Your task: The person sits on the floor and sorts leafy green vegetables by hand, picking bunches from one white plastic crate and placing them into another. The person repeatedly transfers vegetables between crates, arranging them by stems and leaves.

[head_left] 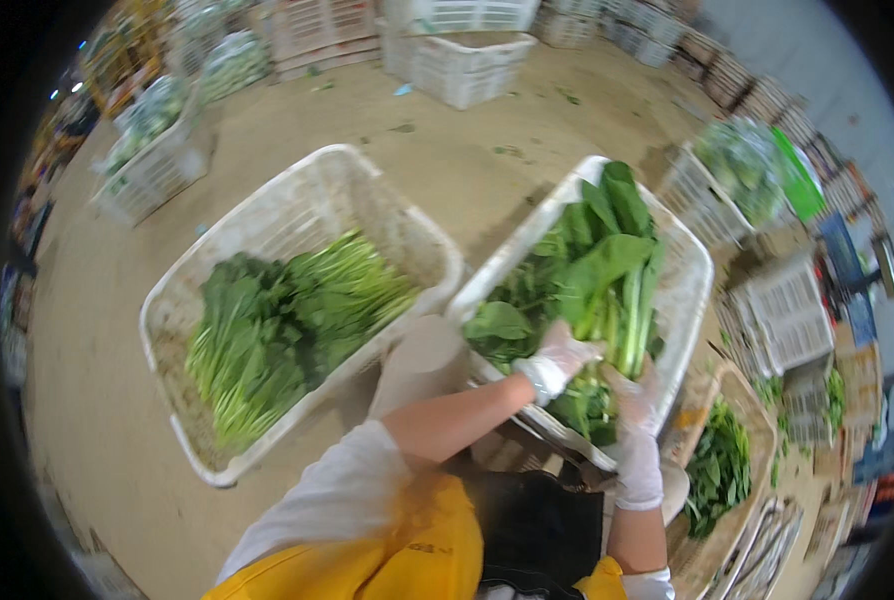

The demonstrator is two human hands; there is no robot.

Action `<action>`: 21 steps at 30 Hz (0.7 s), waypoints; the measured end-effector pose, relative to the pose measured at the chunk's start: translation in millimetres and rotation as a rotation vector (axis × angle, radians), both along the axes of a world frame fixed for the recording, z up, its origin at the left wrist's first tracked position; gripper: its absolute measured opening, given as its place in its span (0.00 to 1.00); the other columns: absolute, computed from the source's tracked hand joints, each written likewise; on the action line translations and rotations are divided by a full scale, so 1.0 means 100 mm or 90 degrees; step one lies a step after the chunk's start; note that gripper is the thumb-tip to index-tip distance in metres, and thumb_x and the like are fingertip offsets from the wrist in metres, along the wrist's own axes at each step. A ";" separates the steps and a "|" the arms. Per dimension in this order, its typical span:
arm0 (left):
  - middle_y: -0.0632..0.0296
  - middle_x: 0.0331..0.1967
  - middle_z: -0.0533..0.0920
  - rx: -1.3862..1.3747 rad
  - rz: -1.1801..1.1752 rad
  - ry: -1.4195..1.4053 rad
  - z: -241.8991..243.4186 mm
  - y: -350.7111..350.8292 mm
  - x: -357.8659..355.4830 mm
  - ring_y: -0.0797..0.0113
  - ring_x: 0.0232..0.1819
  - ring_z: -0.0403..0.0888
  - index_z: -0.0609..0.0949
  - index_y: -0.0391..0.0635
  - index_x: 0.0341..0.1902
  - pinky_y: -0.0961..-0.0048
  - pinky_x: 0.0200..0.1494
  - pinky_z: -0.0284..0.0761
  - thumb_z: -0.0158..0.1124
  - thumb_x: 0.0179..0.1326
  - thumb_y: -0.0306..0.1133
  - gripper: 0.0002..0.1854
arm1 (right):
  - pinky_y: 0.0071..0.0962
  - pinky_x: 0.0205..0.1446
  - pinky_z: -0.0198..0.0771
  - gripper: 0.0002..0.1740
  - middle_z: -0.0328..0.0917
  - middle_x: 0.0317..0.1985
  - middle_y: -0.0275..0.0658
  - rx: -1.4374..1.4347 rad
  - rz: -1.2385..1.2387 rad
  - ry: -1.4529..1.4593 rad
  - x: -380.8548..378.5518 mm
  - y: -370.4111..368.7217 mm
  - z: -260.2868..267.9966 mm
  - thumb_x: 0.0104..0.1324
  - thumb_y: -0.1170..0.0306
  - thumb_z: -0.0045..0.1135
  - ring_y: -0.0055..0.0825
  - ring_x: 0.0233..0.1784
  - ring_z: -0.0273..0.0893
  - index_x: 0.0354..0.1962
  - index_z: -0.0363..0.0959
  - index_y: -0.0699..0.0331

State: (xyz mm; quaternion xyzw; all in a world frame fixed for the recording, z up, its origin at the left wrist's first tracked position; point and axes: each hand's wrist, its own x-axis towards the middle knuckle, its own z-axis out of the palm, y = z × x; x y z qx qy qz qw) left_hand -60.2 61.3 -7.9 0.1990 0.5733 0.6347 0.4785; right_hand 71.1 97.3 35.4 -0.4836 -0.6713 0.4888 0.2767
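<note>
My left hand (pixel 567 354), in a thin clear plastic glove, grips the pale stems of a bunch of leafy greens (pixel 618 251) from the left. At the lower stem ends, my right hand (pixel 634 394), gloved the same way, has its fingers around them. The bunch lies over a white plastic crate (pixel 687 300), its broad leaves pointing away from me. Beneath and beside it in that crate are more loose greens (pixel 499 322). Some fingers of both hands are hidden behind the stems.
To the left stands another white crate (pixel 163 337) with neatly stacked greens (pixel 267 337). A brownish crate (pixel 762 427) of greens sits at my right. Bagged vegetables (pixel 739 165) fill a crate farther right. More white crates (pixel 469 71) stand at the back. Leaf scraps dot the floor (pixel 432 161).
</note>
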 end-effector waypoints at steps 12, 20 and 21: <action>0.58 0.28 0.80 0.011 0.068 -0.375 -0.22 0.11 -0.05 0.64 0.31 0.79 0.79 0.41 0.40 0.65 0.40 0.78 0.69 0.50 0.31 0.14 | 0.18 0.23 0.67 0.16 0.73 0.26 0.35 -0.088 -0.101 0.337 -0.03 -0.16 -0.29 0.56 0.78 0.60 0.20 0.21 0.70 0.41 0.66 0.66; 0.61 0.31 0.79 0.129 0.148 -0.508 -0.26 0.19 -0.32 0.61 0.31 0.79 0.77 0.44 0.41 0.58 0.34 0.78 0.65 0.53 0.28 0.11 | 0.19 0.29 0.72 0.19 0.77 0.33 0.37 -0.102 -0.191 0.200 0.40 0.24 -0.28 0.57 0.74 0.64 0.22 0.29 0.74 0.45 0.68 0.67; 0.62 0.32 0.79 0.162 0.170 -0.453 -0.25 0.21 -0.31 0.62 0.31 0.79 0.77 0.44 0.41 0.59 0.34 0.78 0.66 0.53 0.26 0.12 | 0.19 0.30 0.72 0.21 0.77 0.34 0.38 -0.084 -0.162 0.055 0.48 0.33 -0.27 0.56 0.73 0.64 0.22 0.30 0.75 0.46 0.68 0.67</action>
